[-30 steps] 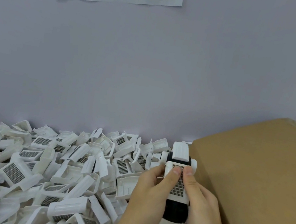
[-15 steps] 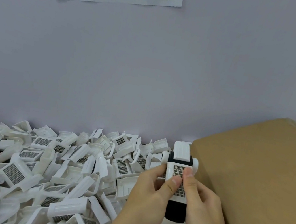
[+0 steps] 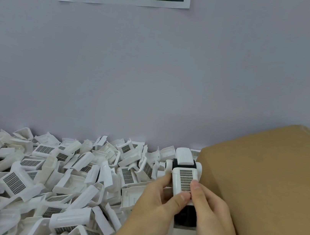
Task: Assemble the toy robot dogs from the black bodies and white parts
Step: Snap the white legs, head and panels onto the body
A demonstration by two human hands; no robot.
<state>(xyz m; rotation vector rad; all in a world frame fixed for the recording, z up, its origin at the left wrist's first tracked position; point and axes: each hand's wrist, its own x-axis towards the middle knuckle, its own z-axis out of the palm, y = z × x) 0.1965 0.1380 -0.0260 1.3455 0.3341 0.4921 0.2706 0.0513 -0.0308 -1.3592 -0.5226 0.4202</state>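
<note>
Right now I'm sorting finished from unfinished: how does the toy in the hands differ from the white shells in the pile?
The toy dog is an assembly, white covers on a black body showing at its lower end; the pile shells are loose single pieces. The toy is gripped by the left hand and right hand; the shells lie jumbled on the table. Both carry the same dark grid panel on white plastic.

Your single head view: worn camera, wide angle, facing forward and slightly down toward wall (image 3: pixel 156 77). Your hands sit low, right of centre, close to lens: left hand (image 3: pixel 153 207), right hand (image 3: pixel 214 212). Left of hands, pile of white parts (image 3: pixel 51 172); right of hands, cardboard box (image 3: pixel 270 185). No second view, no overlap.
</note>
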